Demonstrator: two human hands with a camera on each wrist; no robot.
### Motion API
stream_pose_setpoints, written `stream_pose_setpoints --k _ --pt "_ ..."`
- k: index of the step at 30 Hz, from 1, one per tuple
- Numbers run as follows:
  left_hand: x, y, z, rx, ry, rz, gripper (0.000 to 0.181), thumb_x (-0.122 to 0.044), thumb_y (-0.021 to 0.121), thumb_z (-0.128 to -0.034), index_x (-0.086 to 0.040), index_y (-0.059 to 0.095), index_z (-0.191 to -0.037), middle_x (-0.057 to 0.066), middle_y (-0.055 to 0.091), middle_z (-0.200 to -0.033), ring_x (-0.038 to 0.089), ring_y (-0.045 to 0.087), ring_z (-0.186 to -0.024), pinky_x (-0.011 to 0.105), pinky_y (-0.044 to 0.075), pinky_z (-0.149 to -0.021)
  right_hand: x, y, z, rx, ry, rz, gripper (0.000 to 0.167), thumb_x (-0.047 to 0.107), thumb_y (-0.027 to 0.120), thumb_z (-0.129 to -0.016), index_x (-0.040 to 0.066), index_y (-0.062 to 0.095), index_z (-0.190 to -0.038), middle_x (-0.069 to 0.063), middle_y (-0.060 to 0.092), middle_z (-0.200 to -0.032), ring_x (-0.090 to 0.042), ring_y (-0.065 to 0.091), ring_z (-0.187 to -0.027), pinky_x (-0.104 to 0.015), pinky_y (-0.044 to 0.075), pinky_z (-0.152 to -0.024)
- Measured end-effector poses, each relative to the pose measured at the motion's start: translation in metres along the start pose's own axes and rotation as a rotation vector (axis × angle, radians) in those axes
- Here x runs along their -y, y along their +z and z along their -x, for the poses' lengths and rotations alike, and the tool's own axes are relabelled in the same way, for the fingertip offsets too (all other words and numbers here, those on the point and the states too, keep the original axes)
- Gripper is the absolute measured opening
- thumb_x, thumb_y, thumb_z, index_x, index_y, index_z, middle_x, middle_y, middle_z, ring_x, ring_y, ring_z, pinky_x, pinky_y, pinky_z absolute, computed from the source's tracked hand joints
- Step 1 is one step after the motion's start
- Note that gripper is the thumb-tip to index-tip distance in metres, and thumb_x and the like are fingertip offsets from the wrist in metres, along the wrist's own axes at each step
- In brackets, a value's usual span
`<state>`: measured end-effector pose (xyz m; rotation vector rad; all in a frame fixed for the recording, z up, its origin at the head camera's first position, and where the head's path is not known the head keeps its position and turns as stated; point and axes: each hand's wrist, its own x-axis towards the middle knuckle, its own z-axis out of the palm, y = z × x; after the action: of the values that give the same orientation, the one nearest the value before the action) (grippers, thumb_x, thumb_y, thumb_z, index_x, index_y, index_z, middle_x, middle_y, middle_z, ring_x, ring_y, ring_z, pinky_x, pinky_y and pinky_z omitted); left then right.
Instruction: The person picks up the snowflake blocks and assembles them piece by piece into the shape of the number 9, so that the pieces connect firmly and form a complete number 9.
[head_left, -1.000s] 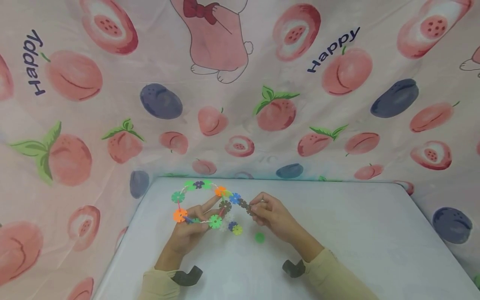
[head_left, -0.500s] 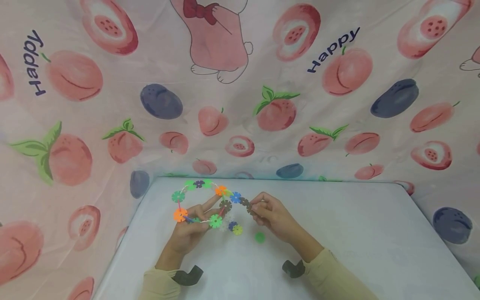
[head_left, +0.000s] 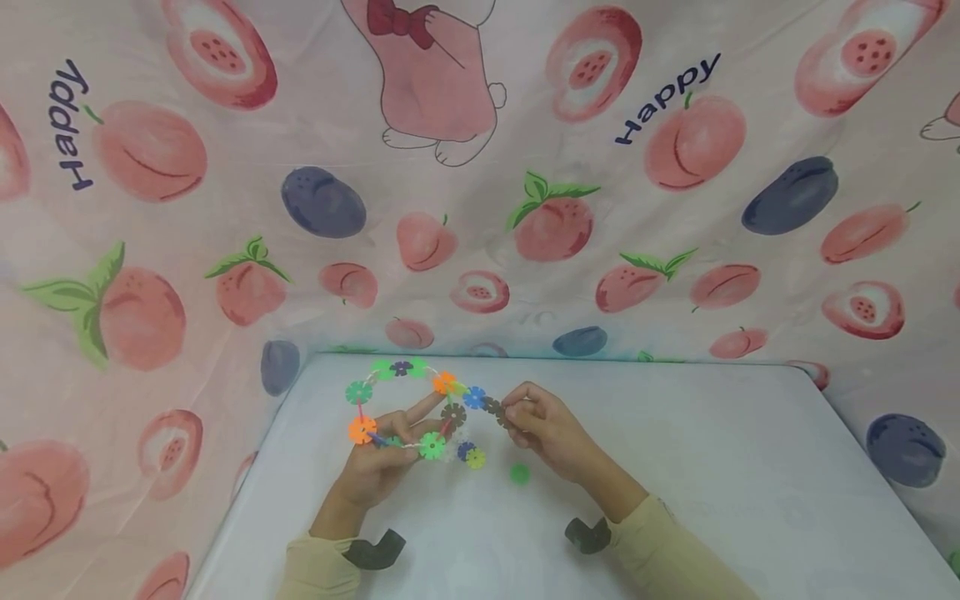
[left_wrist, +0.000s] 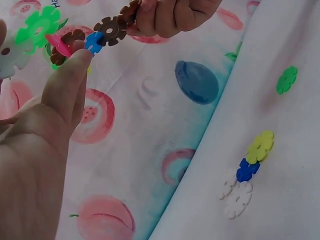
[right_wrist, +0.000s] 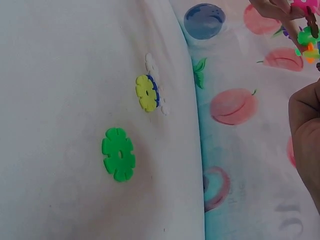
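Note:
A ring of notched plastic discs in several colours, with an orange disc (head_left: 362, 430) at its left, hangs above the table, held by my left hand (head_left: 378, 467). From the ring's right side a short branch runs through a blue disc (head_left: 474, 397) to brown discs. My right hand (head_left: 555, 433) pinches the brown disc at the branch's end. In the left wrist view, fingers of the left hand (left_wrist: 45, 130) touch the chain near the blue disc (left_wrist: 93, 43), and the right hand (left_wrist: 172, 15) grips the outer brown disc. The right wrist view shows part of the right hand (right_wrist: 307, 135).
On the table (head_left: 675, 467) lie a single green disc (head_left: 520, 474) and a small joined group with a yellow disc (head_left: 476, 457), a dark blue one and whitish ones. Fruit-patterned cloth (head_left: 480, 208) rises behind the table. A dark strap piece (head_left: 378, 551) hangs at the left cuff.
The ring and its branch have shifted very slightly to the right. Both hands keep their hold, nearly still.

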<state>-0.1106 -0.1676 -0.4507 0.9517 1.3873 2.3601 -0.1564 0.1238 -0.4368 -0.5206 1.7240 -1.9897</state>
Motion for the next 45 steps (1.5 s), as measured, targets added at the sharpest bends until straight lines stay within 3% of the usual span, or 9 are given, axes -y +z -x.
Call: stream_pose_setpoints --k 4,10,18,24,33,36,40,43,45 --pt "-0.001 -0.001 0.000 0.014 -0.014 -0.046 0.056 0.019 0.037 -0.0869 -0.025 0.070 -0.098 0.018 0.022 -0.168 0.029 0.046 -0.145 0.036 0.027 -0.119 0.000 -0.002 -0.001 0.008 -0.008 0.020 0.027 0.018 0.056 -0.105 0.004 0.055 -0.128 0.001 0.057 -0.082 -0.011 0.048 -0.068 -0.021 0.043 -0.064" --pt "0.001 -0.003 -0.002 0.057 0.027 -0.032 0.055 0.023 0.036 -0.0849 -0.018 0.070 -0.098 0.021 0.020 -0.168 0.028 0.052 -0.141 0.035 0.038 -0.119 0.000 -0.003 -0.002 0.037 -0.006 0.034 0.034 0.017 0.055 -0.106 0.002 0.055 -0.136 0.001 0.053 -0.081 -0.011 0.045 -0.067 -0.022 0.043 -0.065" --pt "0.001 -0.002 0.002 -0.031 0.007 -0.147 0.044 0.021 0.042 -0.0850 -0.014 0.069 -0.090 0.023 0.026 -0.164 0.026 0.059 -0.134 0.033 0.043 -0.114 0.001 0.002 -0.001 0.005 0.008 0.068 0.039 0.019 0.053 -0.107 0.004 0.055 -0.142 -0.001 0.050 -0.086 -0.012 0.045 -0.071 -0.020 0.043 -0.066" --pt "0.002 -0.001 0.001 -0.008 0.005 -0.091 0.046 0.021 0.040 -0.0851 -0.015 0.068 -0.092 0.022 0.023 -0.165 0.025 0.057 -0.136 0.032 0.046 -0.112 0.001 0.005 -0.001 0.012 0.014 0.096 0.037 0.019 0.053 -0.106 0.006 0.057 -0.141 -0.002 0.050 -0.087 -0.011 0.043 -0.069 -0.020 0.042 -0.065" --pt "0.006 0.008 -0.004 0.020 0.019 -0.017 0.049 0.022 0.039 -0.0874 -0.014 0.069 -0.100 0.015 0.048 -0.154 0.023 0.057 -0.137 0.029 0.051 -0.107 -0.002 0.012 -0.006 -0.021 0.022 0.170 0.031 0.024 0.056 -0.105 0.007 0.064 -0.131 -0.003 0.053 -0.084 -0.013 0.045 -0.068 -0.019 0.042 -0.062" --pt "0.005 0.008 -0.004 0.021 0.016 0.036 0.048 0.021 0.036 -0.0875 -0.014 0.067 -0.100 0.022 0.042 -0.158 0.028 0.061 -0.132 0.037 0.051 -0.109 -0.003 0.011 -0.006 -0.057 0.044 0.162 0.030 0.025 0.056 -0.106 0.008 0.064 -0.129 -0.006 0.054 -0.088 -0.015 0.046 -0.071 -0.021 0.042 -0.063" --pt "0.003 0.006 -0.003 0.030 -0.029 0.180 0.050 0.014 0.028 -0.0918 -0.015 0.068 -0.102 0.020 0.011 -0.171 0.032 0.058 -0.133 0.048 0.049 -0.111 -0.003 0.009 -0.005 -0.072 0.061 0.127 0.032 0.024 0.054 -0.106 0.003 0.062 -0.129 -0.007 0.055 -0.092 -0.016 0.048 -0.075 -0.023 0.044 -0.066" --pt "0.001 0.003 -0.001 0.030 -0.043 0.253 0.048 0.007 0.026 -0.0957 -0.015 0.068 -0.103 0.017 -0.012 -0.171 0.031 0.052 -0.137 0.048 0.050 -0.107 -0.003 0.008 -0.004 -0.061 0.071 0.091 0.032 0.023 0.054 -0.106 0.002 0.061 -0.129 -0.005 0.057 -0.092 -0.015 0.052 -0.076 -0.024 0.048 -0.067" --pt "0.000 0.001 -0.001 0.026 -0.048 0.261 0.044 0.001 0.029 -0.0978 -0.015 0.069 -0.103 0.017 -0.016 -0.171 0.031 0.045 -0.142 0.047 0.050 -0.106 -0.003 0.009 -0.004 -0.053 0.080 0.067 0.031 0.021 0.054 -0.106 0.001 0.061 -0.129 -0.005 0.060 -0.091 -0.014 0.054 -0.075 -0.024 0.051 -0.068"
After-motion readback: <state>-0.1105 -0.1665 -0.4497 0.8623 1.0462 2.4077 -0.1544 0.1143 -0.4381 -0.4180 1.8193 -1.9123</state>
